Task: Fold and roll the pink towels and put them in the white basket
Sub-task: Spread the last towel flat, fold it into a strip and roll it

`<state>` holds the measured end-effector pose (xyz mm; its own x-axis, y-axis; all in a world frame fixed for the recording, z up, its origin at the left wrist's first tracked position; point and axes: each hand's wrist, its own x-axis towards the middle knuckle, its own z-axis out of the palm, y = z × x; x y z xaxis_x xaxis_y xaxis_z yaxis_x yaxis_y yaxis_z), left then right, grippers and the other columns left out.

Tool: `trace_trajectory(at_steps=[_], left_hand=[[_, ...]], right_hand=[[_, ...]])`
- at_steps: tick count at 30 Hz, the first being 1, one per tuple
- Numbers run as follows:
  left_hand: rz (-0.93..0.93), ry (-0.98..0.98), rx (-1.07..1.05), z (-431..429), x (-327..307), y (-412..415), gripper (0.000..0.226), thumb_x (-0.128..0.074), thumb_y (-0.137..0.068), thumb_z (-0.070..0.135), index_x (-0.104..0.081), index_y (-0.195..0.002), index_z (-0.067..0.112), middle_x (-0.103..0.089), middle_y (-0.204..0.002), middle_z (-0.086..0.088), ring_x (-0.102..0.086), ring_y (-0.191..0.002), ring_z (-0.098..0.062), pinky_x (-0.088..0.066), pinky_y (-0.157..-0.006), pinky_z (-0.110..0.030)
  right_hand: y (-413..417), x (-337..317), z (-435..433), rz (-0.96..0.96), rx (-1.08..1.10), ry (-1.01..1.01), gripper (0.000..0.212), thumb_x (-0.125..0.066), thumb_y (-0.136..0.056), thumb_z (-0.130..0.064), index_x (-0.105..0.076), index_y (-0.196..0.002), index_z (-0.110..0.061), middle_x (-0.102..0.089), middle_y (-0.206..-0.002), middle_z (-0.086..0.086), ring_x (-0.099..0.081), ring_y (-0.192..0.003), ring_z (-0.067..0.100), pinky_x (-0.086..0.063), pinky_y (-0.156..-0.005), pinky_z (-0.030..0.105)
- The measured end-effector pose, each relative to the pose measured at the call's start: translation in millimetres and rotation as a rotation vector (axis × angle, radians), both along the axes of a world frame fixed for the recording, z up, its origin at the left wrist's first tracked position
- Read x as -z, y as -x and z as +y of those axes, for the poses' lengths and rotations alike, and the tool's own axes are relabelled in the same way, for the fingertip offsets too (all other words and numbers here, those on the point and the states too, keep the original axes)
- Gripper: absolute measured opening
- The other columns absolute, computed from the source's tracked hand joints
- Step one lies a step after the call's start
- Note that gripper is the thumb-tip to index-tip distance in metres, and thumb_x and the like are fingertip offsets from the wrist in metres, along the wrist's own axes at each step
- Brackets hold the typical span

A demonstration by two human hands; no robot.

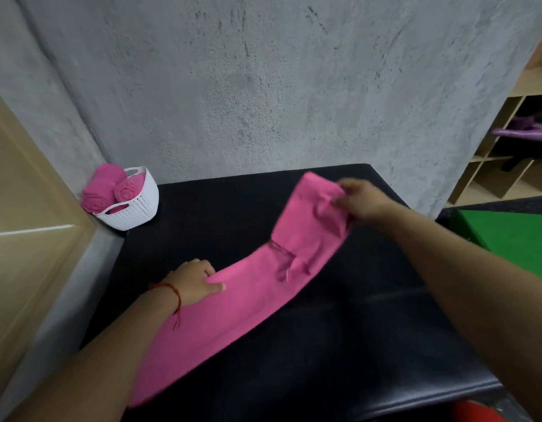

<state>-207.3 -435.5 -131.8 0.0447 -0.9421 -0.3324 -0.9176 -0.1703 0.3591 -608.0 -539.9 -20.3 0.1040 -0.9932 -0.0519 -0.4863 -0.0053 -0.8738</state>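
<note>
A long folded pink towel point(233, 306) lies diagonally across the black padded table point(339, 345). My right hand point(364, 199) pinches its far end and holds it lifted off the table, slightly crumpled. My left hand point(193, 281) presses on the towel's left edge near the middle, thumb lying on the cloth. At the table's far left corner stands the white basket point(138, 208), holding rolled pink towels point(106, 188).
A grey concrete wall rises behind the table. A beige panel point(26, 239) stands at the left. Wooden cubby shelves point(507, 153) with purple items are at the right, with a green surface point(513, 239) below them. Something red point(473, 414) shows at the bottom edge.
</note>
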Motion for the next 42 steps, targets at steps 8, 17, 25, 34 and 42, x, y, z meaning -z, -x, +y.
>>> trace_trajectory(at_steps=[8, 17, 25, 34, 42], left_hand=[[0.195, 0.177, -0.206, 4.1, 26.3, 34.1, 0.049, -0.071, -0.089, 0.051, -0.057, -0.13, 0.028, -0.054, -0.121, 0.005, -0.062, -0.102, -0.011, -0.056, -0.092, -0.037], [0.111, -0.099, -0.338, 36.1, 20.1, 35.3, 0.044, -0.073, -0.082, 0.057, -0.072, -0.093, 0.015, -0.073, -0.088, -0.003, -0.072, -0.077, -0.022, -0.058, -0.07, -0.032], [0.331, -0.196, -0.346, 107.7, 8.8, 64.2, 0.02, -0.079, -0.086, 0.03, -0.075, -0.102, 0.018, -0.075, -0.1, -0.003, -0.072, -0.091, -0.019, -0.062, -0.079, -0.033], [0.618, 0.206, -0.558, 193.1, 35.6, 126.1, 0.016, -0.058, -0.097, 0.035, -0.054, -0.104, 0.022, -0.069, -0.092, -0.006, -0.07, -0.077, -0.024, -0.063, -0.078, -0.048], [0.644, 0.189, -0.408, 208.5, 30.6, 106.0, 0.024, -0.052, -0.096, -0.001, -0.07, -0.098, 0.015, -0.071, -0.103, -0.013, -0.07, -0.079, -0.018, -0.062, -0.069, -0.032]], right_hand=[[-39.8, 40.7, -62.6, -0.163, 0.234, 0.067, 0.054, -0.068, -0.101, -0.031, -0.049, -0.151, -0.028, -0.054, -0.146, -0.001, -0.056, -0.119, 0.015, -0.048, -0.094, 0.032], [-38.0, 136.2, 28.4, -0.392, 0.221, -0.369, 0.036, -0.067, -0.101, -0.014, -0.058, -0.136, -0.016, -0.068, -0.125, 0.01, -0.068, -0.109, 0.021, -0.062, -0.079, 0.038], [-40.8, 135.0, 145.9, -0.379, 0.072, -0.478, 0.027, -0.067, -0.101, -0.019, -0.061, -0.126, -0.025, -0.075, -0.115, 0.002, -0.074, -0.102, 0.02, -0.062, -0.086, 0.039], [-40.4, 131.1, 246.5, 0.003, -0.359, -0.263, 0.041, -0.072, -0.098, -0.032, -0.057, -0.131, -0.05, -0.074, -0.102, -0.001, -0.07, -0.081, 0.003, -0.052, -0.077, 0.018], [-36.0, 162.5, 278.9, 0.323, -0.376, 0.05, 0.055, -0.076, -0.09, -0.032, -0.06, -0.142, -0.04, -0.046, -0.118, -0.016, -0.059, -0.098, 0.003, -0.049, -0.095, 0.02]])
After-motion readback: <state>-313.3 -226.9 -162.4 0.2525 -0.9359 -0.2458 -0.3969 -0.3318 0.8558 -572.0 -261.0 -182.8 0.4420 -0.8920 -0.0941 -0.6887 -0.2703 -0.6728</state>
